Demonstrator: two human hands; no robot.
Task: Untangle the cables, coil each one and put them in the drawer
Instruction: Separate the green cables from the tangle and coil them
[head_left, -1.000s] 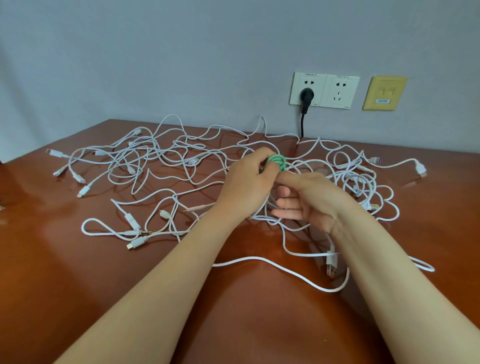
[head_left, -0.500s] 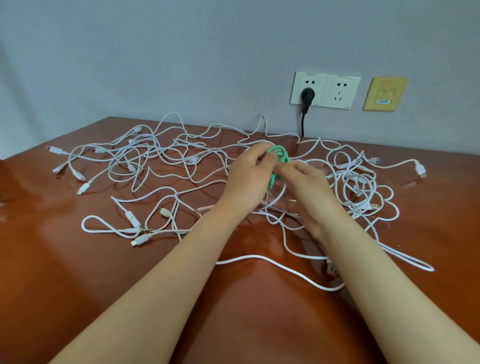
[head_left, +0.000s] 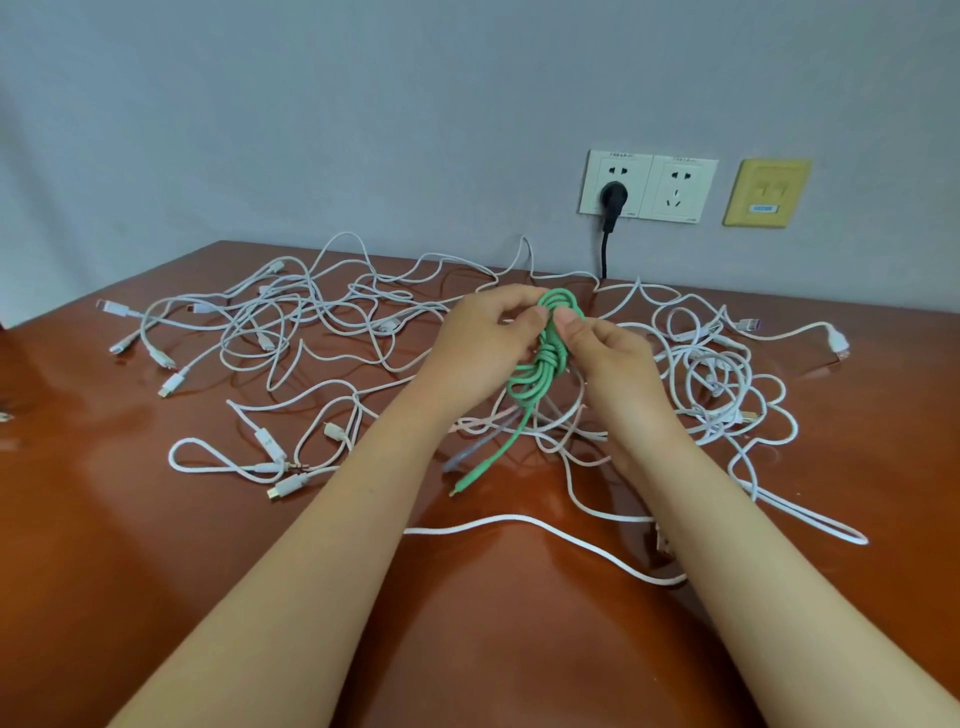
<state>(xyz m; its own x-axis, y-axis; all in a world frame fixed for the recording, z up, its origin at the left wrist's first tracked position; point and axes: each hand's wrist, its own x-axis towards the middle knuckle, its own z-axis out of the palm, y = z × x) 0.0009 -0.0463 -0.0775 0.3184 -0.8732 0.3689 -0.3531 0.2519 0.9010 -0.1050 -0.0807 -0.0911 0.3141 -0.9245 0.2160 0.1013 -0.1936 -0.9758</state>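
A green cable (head_left: 540, 364), bundled into a small coil with wraps round its middle, hangs above the table. My left hand (head_left: 483, 343) and my right hand (head_left: 608, 358) both pinch its upper loops, thumbs facing each other. One green end with a plug (head_left: 467, 480) trails down onto the table. Beneath and around lies a wide tangle of several white cables (head_left: 291, 332), with a denser knot at the right (head_left: 722, 379). A pinkish cable (head_left: 493, 421) runs under the green one. No drawer is in view.
The brown wooden table (head_left: 130, 545) meets a grey wall. On the wall are white sockets (head_left: 649, 187) with a black plug (head_left: 613, 200) and its cord, and a yellow plate (head_left: 766, 192). A white loop (head_left: 545, 530) lies near my forearms.
Both hands lifted the green coil higher off the table. The coil now hangs longer below my fingers, and a green end has dropped free onto the table.
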